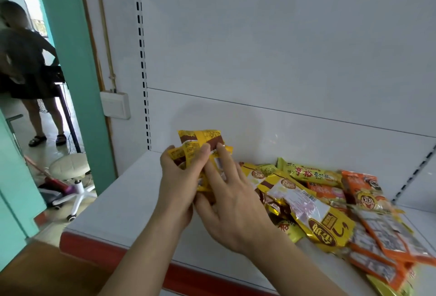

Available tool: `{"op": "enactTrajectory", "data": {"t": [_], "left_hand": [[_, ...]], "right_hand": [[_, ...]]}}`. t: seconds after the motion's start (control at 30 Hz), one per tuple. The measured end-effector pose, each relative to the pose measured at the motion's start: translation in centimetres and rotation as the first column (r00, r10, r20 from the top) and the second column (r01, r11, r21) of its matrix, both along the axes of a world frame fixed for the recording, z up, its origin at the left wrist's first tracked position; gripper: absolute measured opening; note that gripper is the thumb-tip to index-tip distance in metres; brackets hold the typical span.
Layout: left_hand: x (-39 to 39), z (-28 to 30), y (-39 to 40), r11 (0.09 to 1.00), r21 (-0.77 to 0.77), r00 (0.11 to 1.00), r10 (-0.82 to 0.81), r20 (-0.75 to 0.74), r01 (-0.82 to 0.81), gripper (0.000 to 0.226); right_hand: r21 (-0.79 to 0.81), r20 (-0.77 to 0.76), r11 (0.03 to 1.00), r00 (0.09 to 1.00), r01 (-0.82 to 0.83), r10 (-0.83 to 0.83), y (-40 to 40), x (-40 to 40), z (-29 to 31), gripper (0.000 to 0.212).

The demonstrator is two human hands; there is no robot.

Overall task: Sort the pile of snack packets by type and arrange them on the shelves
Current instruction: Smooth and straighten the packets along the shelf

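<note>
Both hands meet above the white shelf [122, 203], left of the pile, and share one bunch of yellow packets [200, 144]. The left hand [177, 184] grips the bunch from the left side, fingers curled round the lower part and the thumb pressed on the front. The right hand [233, 203] comes in from the right with fingers spread; its index finger and thumb pinch the right edge of the bunch, the other fingers loose and lying over the near packets. The bunch stands roughly upright, its tops fanned out — brown bands and small print show on the backs.

The rest of the pile [330, 206] lies flat on the shelf to the right of the hands, reaching to the right edge of the view. A large yellow packet [313, 215] with a clear window and a barcode lies nearest the right wrist, on top of others. Behind it sits a yellow-green packet [309, 173] with red characters. Orange packets [387, 236] overlap each other at the near right, some hanging toward the shelf's red front edge [94, 248].

The left part of the shelf is bare. At far left, through a doorway, a person [26, 66] stands with their back turned, and a white stool [70, 173] on castors stands on the floor — well apart from the shelf.
</note>
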State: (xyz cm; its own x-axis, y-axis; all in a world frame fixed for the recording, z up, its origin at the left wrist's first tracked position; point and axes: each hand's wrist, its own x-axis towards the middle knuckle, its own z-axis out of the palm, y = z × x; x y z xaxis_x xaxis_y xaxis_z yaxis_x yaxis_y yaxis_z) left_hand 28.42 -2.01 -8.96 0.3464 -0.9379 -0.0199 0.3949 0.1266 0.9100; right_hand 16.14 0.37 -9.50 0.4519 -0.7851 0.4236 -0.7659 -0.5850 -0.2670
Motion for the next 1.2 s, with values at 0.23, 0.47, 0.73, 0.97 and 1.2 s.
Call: {"op": "enactTrajectory", "data": {"t": [0.23,0.47,0.73,0.97,1.2], "left_hand": [[6.9,-1.8,-1.8,0.983,0.042,0.983,0.178,0.050,-0.180,0.075],[12.2,-3.0,-4.2,0.990,0.099,0.986,0.087,0.141,-0.101,0.081],[15.1,-3.9,-5.3,0.983,0.176,0.972,-0.094,0.216,0.055,0.087],[16.2,-3.1,-5.1,0.992,0.126,0.974,-0.048,0.223,0.020,0.083],[11.8,-0.7,-3.5,0.993,-0.007,0.968,-0.115,0.223,0.120,0.079]], "right_hand": [[-0.036,0.066,0.973,0.972,0.228,-0.225,-2.9,-1.5,-0.1,0.053],[0.061,-0.372,0.948,0.888,0.314,-0.270,-5.2,3.0,-1.1,0.069],[0.108,-0.544,0.832,0.733,0.544,-0.409,-6.7,8.8,-1.6,0.081],[0.054,-0.194,0.770,0.763,0.636,-0.617,-6.0,9.1,0.1,0.066],[0.001,0.375,0.879,0.814,0.478,-0.443,-2.2,11.1,0.4,0.070]]}}
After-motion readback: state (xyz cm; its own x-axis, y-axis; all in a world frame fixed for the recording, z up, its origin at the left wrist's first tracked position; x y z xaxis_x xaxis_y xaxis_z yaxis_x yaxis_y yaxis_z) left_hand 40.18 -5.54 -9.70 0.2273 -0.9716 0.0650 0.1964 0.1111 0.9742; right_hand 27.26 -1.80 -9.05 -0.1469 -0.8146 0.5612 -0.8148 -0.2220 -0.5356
